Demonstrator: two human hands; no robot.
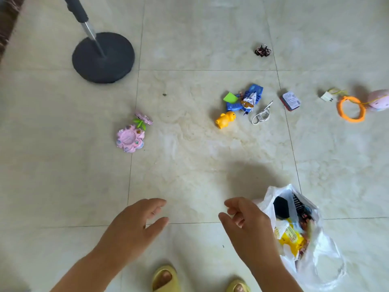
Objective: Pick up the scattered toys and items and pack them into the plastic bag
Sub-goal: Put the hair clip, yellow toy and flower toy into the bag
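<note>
Head view: left hand [134,224] and right hand [246,224] hover empty, fingers loosely spread. White plastic bag [311,249] lies open beside the right hand. Pink flower toy [130,137], yellow duck [225,120] and orange ring [351,109] lie scattered on the tiled floor [189,165].

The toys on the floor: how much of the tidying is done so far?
Partly done. The plastic bag already holds a yellow packet and dark items. Nothing is in hand: the left hand and right hand are open and empty. Left on the floor: the pink flower toy, yellow duck, blue toy, white cable, small box, orange ring and hair clip.
</note>
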